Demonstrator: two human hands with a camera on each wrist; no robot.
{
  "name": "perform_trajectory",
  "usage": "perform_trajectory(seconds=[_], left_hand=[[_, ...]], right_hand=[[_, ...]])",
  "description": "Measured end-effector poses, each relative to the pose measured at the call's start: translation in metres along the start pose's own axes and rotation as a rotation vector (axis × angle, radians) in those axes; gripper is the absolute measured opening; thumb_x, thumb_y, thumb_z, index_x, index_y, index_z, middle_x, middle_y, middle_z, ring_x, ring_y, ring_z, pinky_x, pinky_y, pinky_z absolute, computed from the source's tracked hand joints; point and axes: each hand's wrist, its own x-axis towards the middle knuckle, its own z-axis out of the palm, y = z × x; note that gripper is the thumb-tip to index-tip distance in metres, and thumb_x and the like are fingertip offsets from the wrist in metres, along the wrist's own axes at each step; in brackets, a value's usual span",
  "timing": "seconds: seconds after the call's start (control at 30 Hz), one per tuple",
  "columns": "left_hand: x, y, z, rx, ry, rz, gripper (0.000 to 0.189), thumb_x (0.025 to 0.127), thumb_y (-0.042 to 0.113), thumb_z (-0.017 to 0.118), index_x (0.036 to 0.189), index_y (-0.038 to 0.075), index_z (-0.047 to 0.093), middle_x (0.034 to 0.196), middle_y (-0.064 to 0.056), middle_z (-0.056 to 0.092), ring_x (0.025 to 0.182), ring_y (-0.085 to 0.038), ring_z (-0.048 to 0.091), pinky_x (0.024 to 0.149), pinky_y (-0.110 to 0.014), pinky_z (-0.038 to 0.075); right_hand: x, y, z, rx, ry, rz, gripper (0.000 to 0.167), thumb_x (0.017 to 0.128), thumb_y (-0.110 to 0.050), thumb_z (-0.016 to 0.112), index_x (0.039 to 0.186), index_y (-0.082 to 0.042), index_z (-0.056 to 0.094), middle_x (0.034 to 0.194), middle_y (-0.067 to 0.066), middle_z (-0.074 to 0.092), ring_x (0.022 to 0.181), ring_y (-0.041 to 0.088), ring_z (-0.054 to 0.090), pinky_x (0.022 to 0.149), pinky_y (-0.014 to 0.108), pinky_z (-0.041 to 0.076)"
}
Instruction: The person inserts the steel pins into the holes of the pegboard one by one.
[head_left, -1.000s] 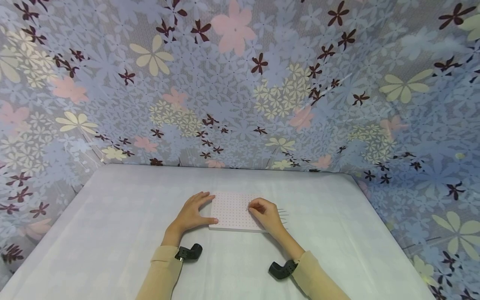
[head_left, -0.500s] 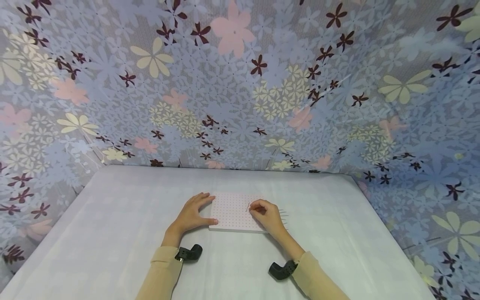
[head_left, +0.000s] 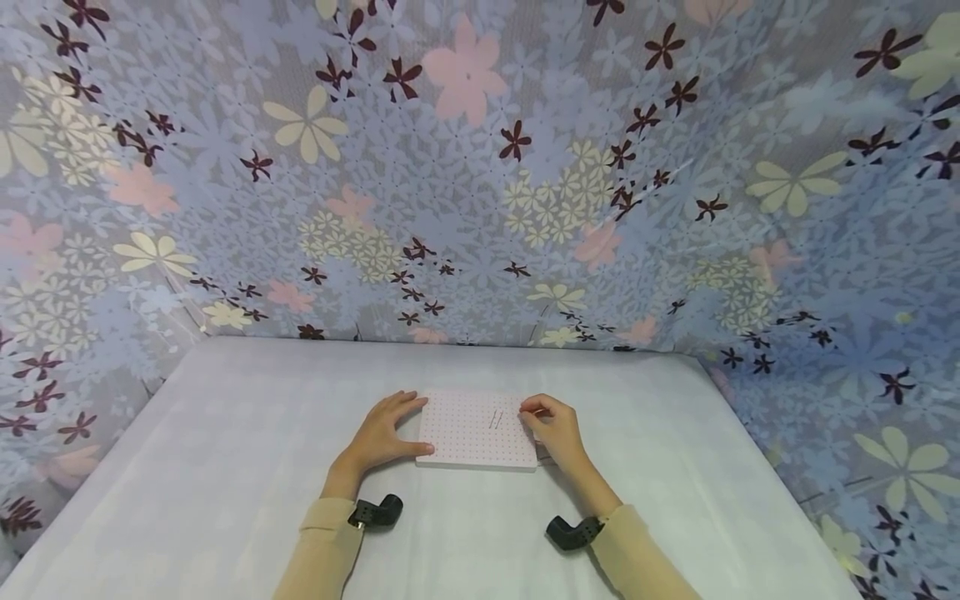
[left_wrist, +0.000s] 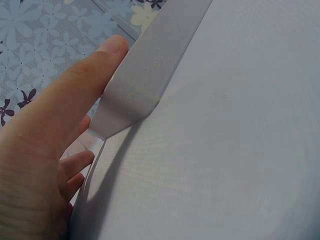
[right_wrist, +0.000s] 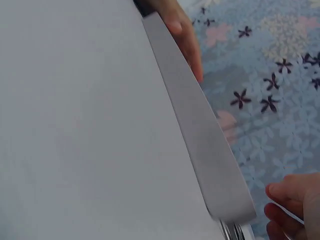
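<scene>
A white pegboard (head_left: 457,429) with rows of small dots lies on the table. Two thin metal pins (head_left: 492,419) stand side by side in its right half. At the board's left end, my left hand (head_left: 382,432) is spread, with the thumb resting on the near corner and the fingertips touching near the far corner. My right hand (head_left: 557,427) is at the board's right edge, fingers loosely curled and fingertips close together; I see nothing held in it. Under that hand several loose metal pins (right_wrist: 231,231) lie beside the board, mostly hidden in the head view.
A white cloth covers the table (head_left: 262,417). Behind it hangs a flowered fabric (head_left: 465,208), which also closes in the sides. Black wrist cameras (head_left: 573,533) sit on both forearms.
My right hand has moved right, away from the pins to the board's edge, letting go of one. Two standing pins now show where one was visible. My left hand stays in place.
</scene>
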Motion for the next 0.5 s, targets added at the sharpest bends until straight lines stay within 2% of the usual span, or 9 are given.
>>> perform_trajectory(seconds=[0.23, 0.5], left_hand=[[0.000, -0.002, 0.001, 0.035, -0.012, 0.019, 0.084, 0.067, 0.049, 0.080, 0.138, 0.015, 0.051, 0.148, -0.014, 0.043, 0.142, -0.039, 0.029, 0.116, -0.059, 0.023], [0.001, -0.002, -0.001, 0.046, 0.002, 0.026, 0.084, 0.066, 0.049, 0.081, 0.137, 0.014, 0.052, 0.147, -0.015, 0.044, 0.141, -0.039, 0.031, 0.115, -0.059, 0.023]], right_hand=[[0.003, 0.010, -0.016, -0.028, 0.034, -0.023, 0.007, 0.081, 0.002, 0.069, 0.086, -0.002, 0.071, 0.085, 0.013, 0.072, 0.082, 0.018, 0.065, 0.074, 0.020, 0.051], [0.006, 0.016, -0.025, -0.100, 0.014, -0.004, 0.010, 0.082, 0.001, 0.068, 0.091, -0.004, 0.071, 0.087, 0.009, 0.073, 0.085, 0.019, 0.066, 0.080, 0.026, 0.051]])
